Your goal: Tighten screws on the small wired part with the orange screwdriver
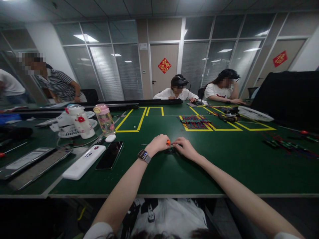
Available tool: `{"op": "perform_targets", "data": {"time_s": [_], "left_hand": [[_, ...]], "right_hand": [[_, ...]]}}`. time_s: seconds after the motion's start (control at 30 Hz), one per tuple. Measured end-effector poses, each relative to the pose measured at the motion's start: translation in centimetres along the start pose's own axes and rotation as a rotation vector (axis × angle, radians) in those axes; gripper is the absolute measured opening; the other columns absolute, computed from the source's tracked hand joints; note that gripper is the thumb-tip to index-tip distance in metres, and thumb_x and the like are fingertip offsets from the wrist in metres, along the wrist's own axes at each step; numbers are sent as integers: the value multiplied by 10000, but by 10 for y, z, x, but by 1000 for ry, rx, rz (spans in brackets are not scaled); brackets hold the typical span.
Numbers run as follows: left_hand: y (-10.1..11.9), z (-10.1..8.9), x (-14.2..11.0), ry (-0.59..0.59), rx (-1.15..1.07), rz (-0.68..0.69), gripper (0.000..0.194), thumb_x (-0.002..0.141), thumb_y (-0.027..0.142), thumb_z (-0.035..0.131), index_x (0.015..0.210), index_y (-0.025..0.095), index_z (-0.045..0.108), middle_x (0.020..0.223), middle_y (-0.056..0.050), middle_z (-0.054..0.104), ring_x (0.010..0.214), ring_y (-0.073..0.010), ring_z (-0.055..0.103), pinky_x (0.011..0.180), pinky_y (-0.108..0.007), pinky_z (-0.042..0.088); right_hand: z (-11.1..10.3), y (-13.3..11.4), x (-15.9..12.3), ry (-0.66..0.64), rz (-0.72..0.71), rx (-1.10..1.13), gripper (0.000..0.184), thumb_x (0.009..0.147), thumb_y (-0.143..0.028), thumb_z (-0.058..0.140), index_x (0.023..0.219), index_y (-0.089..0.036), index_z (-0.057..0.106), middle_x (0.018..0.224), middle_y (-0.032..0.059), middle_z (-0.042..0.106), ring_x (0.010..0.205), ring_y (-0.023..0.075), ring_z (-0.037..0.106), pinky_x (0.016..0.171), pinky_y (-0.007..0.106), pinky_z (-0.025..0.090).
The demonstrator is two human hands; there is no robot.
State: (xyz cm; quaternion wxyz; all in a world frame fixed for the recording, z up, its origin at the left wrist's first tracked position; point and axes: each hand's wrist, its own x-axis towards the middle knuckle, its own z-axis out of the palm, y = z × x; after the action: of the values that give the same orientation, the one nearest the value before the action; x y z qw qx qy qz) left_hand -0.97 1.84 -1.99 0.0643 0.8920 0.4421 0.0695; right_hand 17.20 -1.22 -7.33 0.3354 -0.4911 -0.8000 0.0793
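My left hand point(159, 144), with a watch on its wrist, is closed around a screwdriver point(168, 142). Its orange handle end shows at the fingertips, and its thin shaft sticks out to the left. My right hand point(184, 147) is just to the right, fingers bent and tips drawn together close to the orange handle. What those fingertips pinch is too small to make out. Under both hands lies a small dark part point(170, 150) on the green table, partly covered by the fingers; it looks like a circuit board.
A phone point(109, 155), a white power bank point(84, 162), a white case point(110, 138) and two bottles point(104, 121) stand to the left. Ahead, wired circuit boards point(195, 122) lie within yellow tape; more boards point(286, 146) are at right. Co-workers point(178, 88) sit across the table.
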Motion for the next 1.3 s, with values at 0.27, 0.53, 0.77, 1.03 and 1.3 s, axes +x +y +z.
{"op": "perform_targets", "data": {"time_s": [0.27,0.53,0.77,1.03,1.3], "left_hand": [[5,-3,-2,24,32,-2,187,744,292,650,891,194,710,931,-120,697,889,-244,656,720,-281,477],[8,-11,-5,67,32,-16,177,791,287,576,872,204,710,909,-95,702,843,-220,661,709,-273,480],[12,-15,-6,99,32,-32,190,813,264,553,912,203,703,945,-93,697,861,-206,657,738,-267,481],[13,-16,-7,106,31,-38,168,823,277,575,915,211,699,953,-87,699,896,-218,658,768,-282,482],[11,-14,-6,105,40,-34,175,839,309,572,918,214,697,971,-88,693,897,-223,656,763,-287,486]], "right_hand": [[0,-15,-1,-104,-17,-58,379,702,-390,772,1003,-180,676,958,79,663,917,244,566,816,363,432],[6,-10,1,-98,-1,31,142,736,-262,743,852,-184,719,875,51,658,837,197,590,753,306,452],[9,-10,1,-97,58,109,142,726,-218,734,865,-187,733,879,45,657,815,180,603,750,294,469],[7,-13,1,-96,55,114,118,736,-204,714,851,-183,735,868,46,645,794,174,598,745,293,469],[-25,19,-10,-68,179,-57,171,758,-278,684,868,-165,750,835,62,648,756,187,596,704,292,458]]}}
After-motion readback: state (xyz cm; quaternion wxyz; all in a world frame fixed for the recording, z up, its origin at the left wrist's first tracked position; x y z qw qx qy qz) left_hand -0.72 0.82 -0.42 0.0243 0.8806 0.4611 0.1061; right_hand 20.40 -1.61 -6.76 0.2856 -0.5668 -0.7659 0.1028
